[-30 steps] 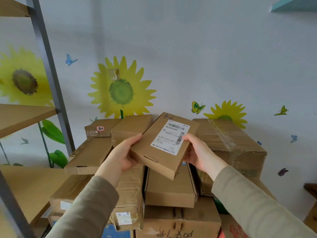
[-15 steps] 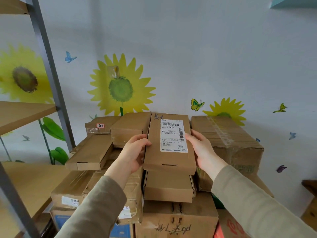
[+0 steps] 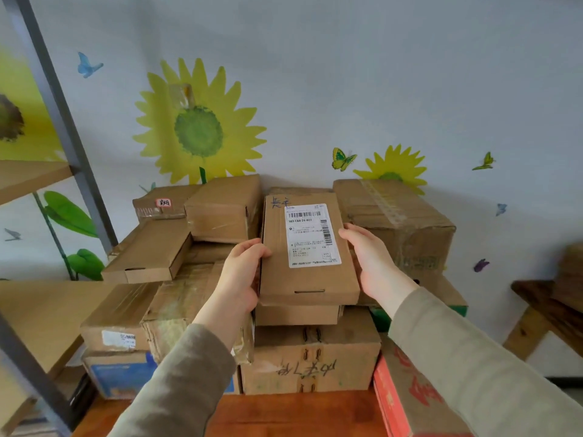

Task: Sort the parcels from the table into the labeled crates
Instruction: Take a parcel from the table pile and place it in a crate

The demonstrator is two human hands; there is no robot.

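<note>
Where the view begins, a strip of red-brown desk shows between two grey-green sleeves, and a heap of cardboard boxes stands on it, against the wall. Nearest are a carton with red print at the right, a large box with handwriting on its front in the middle and a blue-faced box at the left.

Above the handwritten box lies a flat box, and over that is the parcel, long and flat, its white barcode label facing up. The left hand grips its left long edge with curled fingers; the right hand clasps its right edge. Whether the parcel rests on the flat box or is held just clear of it, I cannot tell.

A taped carton crowds the right hand from behind, and smaller boxes are stacked beside the left hand. A rack of wooden shelves on a grey metal post closes the left side, and a dark wooden top juts in at the right. Behind everything is a pale wall painted with a big sunflower and butterflies.
</note>
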